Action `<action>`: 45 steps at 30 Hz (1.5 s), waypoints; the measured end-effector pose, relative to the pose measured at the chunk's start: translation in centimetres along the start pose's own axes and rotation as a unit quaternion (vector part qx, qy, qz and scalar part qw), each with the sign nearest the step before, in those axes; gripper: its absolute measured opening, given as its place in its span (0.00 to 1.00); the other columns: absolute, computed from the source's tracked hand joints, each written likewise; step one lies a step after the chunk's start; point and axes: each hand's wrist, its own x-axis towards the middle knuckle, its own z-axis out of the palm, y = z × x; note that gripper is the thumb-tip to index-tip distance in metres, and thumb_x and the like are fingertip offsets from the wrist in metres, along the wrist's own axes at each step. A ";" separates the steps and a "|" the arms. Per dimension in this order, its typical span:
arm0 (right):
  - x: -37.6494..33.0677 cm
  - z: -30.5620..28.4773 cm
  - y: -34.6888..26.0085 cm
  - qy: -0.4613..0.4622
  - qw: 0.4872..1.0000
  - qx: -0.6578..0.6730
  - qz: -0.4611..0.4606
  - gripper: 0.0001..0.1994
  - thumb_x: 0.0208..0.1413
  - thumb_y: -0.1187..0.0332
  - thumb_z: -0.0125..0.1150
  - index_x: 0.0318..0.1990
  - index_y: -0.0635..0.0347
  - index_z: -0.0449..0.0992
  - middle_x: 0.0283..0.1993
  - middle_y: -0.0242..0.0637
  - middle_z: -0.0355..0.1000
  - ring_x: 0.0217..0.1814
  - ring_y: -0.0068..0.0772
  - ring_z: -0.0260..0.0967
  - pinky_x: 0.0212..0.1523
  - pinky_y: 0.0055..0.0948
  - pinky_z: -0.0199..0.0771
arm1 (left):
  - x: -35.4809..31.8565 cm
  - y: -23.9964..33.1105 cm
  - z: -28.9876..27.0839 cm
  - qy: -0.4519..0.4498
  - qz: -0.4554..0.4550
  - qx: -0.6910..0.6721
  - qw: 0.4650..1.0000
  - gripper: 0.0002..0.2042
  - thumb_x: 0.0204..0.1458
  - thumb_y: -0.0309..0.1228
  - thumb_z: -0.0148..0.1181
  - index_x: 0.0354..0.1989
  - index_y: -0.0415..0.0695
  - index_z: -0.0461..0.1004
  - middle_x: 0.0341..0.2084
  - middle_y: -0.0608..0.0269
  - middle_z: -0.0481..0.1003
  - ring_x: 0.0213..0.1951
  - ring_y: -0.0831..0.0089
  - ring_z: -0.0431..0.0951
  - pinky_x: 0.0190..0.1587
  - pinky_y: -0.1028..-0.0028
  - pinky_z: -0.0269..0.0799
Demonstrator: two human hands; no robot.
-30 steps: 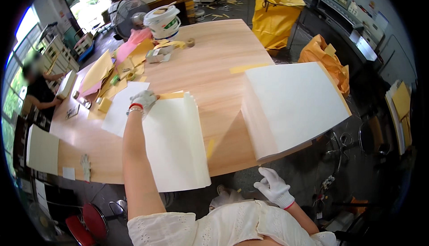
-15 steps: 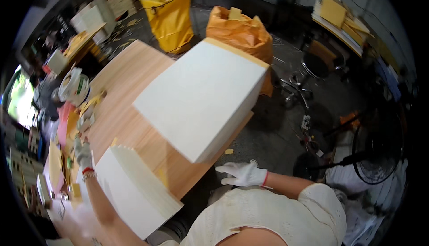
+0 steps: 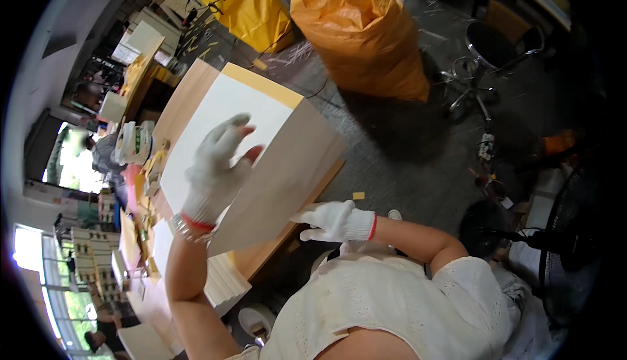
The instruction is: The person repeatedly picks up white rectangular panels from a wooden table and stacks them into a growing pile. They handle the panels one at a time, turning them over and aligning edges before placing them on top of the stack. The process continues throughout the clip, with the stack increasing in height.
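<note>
Wooden table point(image 3: 186, 95), white-topped cardboard box point(image 3: 287, 164), knit-gloved left hand point(image 3: 215, 170), right hand point(image 3: 336, 221)

A full orange sack point(image 3: 362, 33) stands on the dark floor point(image 3: 418, 164) beyond the counter point(image 3: 261, 255), and a yellow bag point(image 3: 245, 7) stands just beside it, to the left. A black swivel stool point(image 3: 493, 49) is near the sack on the right. Small yellow scraps point(image 3: 358, 195) lie on the floor. A roll of tape point(image 3: 134, 143) rests at the far end of the counter.
</note>
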 end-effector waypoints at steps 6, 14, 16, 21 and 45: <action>-3.9 -3.8 1.9 0.083 0.992 0.067 -0.066 0.23 0.57 0.58 0.59 0.56 0.60 0.67 0.44 0.49 0.73 0.43 0.47 0.75 0.40 0.39 0.76 | 6.1 1.4 6.7 0.001 -0.039 0.156 0.987 0.16 0.38 0.22 0.71 0.36 0.37 0.74 0.40 0.54 0.77 0.41 0.58 0.78 0.43 0.67 0.75; -5.6 -5.6 5.1 0.094 0.988 0.089 -0.079 0.23 0.59 0.56 0.57 0.55 0.62 0.69 0.45 0.50 0.74 0.49 0.50 0.72 0.48 0.40 0.73 | 6.6 0.1 7.5 -0.012 -0.069 0.075 0.995 0.15 0.35 0.16 0.72 0.32 0.35 0.74 0.37 0.56 0.76 0.37 0.68 0.78 0.38 0.74 0.76; -5.6 -6.1 5.2 0.071 0.991 0.098 -0.064 0.23 0.59 0.55 0.56 0.55 0.62 0.69 0.45 0.50 0.74 0.48 0.50 0.73 0.47 0.40 0.73 | 6.4 -1.0 7.7 -0.011 -0.074 0.031 0.997 0.15 0.35 0.14 0.71 0.33 0.34 0.75 0.37 0.57 0.76 0.37 0.71 0.78 0.38 0.76 0.77; -5.6 -7.3 5.2 0.036 0.993 0.098 -0.046 0.24 0.59 0.55 0.56 0.56 0.63 0.69 0.47 0.50 0.73 0.49 0.50 0.72 0.48 0.40 0.73 | 6.3 -1.4 7.6 -0.018 -0.085 0.006 0.996 0.17 0.34 0.13 0.72 0.35 0.34 0.75 0.39 0.59 0.75 0.38 0.74 0.76 0.38 0.78 0.77; 6.1 -16.6 -2.7 0.053 0.818 0.572 0.030 0.19 0.54 0.75 0.52 0.55 0.64 0.65 0.34 0.35 0.72 0.24 0.19 0.65 0.26 0.18 0.65 | 5.0 0.6 5.8 0.084 -0.076 0.110 0.987 0.30 0.43 0.25 0.68 0.57 0.37 0.67 0.48 0.48 0.75 0.49 0.58 0.78 0.53 0.68 0.73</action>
